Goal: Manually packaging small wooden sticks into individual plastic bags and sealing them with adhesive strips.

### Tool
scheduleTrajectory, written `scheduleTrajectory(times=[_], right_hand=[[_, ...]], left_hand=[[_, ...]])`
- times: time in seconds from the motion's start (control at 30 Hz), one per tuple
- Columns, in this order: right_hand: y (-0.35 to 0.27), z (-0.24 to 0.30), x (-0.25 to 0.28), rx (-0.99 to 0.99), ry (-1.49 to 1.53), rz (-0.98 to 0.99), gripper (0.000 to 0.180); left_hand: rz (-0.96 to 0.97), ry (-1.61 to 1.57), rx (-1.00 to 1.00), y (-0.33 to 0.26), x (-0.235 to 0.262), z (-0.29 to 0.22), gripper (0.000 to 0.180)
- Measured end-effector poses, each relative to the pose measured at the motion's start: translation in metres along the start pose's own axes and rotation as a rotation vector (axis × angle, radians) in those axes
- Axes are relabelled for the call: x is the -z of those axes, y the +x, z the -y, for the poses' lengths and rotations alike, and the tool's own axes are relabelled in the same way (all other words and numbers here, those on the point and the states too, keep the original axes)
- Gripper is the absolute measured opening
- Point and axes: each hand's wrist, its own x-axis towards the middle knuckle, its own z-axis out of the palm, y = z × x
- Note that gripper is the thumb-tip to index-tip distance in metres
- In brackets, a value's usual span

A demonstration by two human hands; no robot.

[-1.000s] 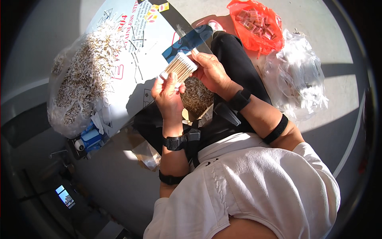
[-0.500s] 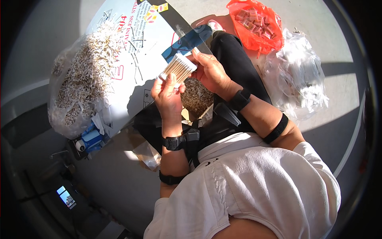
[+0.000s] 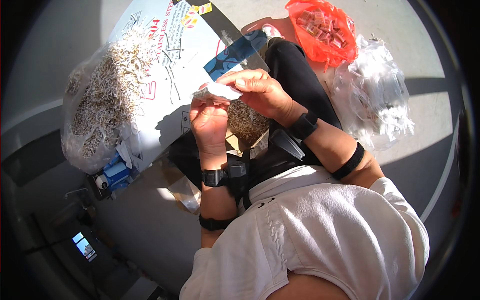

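Note:
A pack of cotton swabs (image 3: 218, 92) is held up between both my hands, tipped so that mainly its white end shows. My left hand (image 3: 209, 125) grips it from below, palm turned up, with the fingers bent around it. From the right, my right hand (image 3: 262, 94) pinches the pack's right end between thumb and fingers. Under the hands, a box of loose cotton swabs (image 3: 247, 124) sits between my legs. A heap of loose cotton swabs (image 3: 107, 97) fills a clear plastic bag on the white-covered table to the left.
A red plastic bag (image 3: 296, 42) of small packs stands at the far right. Beside it lie clear plastic bags (image 3: 372, 92). A blue film strip (image 3: 235, 54) and yellow labels (image 3: 205, 8) lie on the table (image 3: 172, 117). A blue-and-white container (image 3: 114, 175) rests at its near left corner.
The pack has been tipped, so its row of sticks no longer shows. My left hand has rolled palm up, and my right hand has shifted slightly left over the pack.

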Motion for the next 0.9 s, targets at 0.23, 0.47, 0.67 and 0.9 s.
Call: scheduleTrajectory(times=[0.23,0.47,0.67,0.9], right_hand=[[0.000,0.000,-0.009,0.018,-0.031,0.046,0.037],[-0.003,0.007,-0.001,-0.113,-0.002,-0.272,0.033],[-0.002,-0.001,0.006,-0.124,-0.305,-0.356,0.011],[-0.004,-0.005,0.024,-0.197,-0.192,-0.424,0.012]], left_hand=[[-0.043,-0.056,-0.002,0.000,0.000,-0.006,0.032],[-0.179,0.351,0.047,0.004,-0.028,-0.023,0.017],[-0.261,0.516,0.025,0.006,-0.035,-0.024,0.013],[-0.196,0.616,-0.030,0.004,-0.036,-0.018,0.012]])
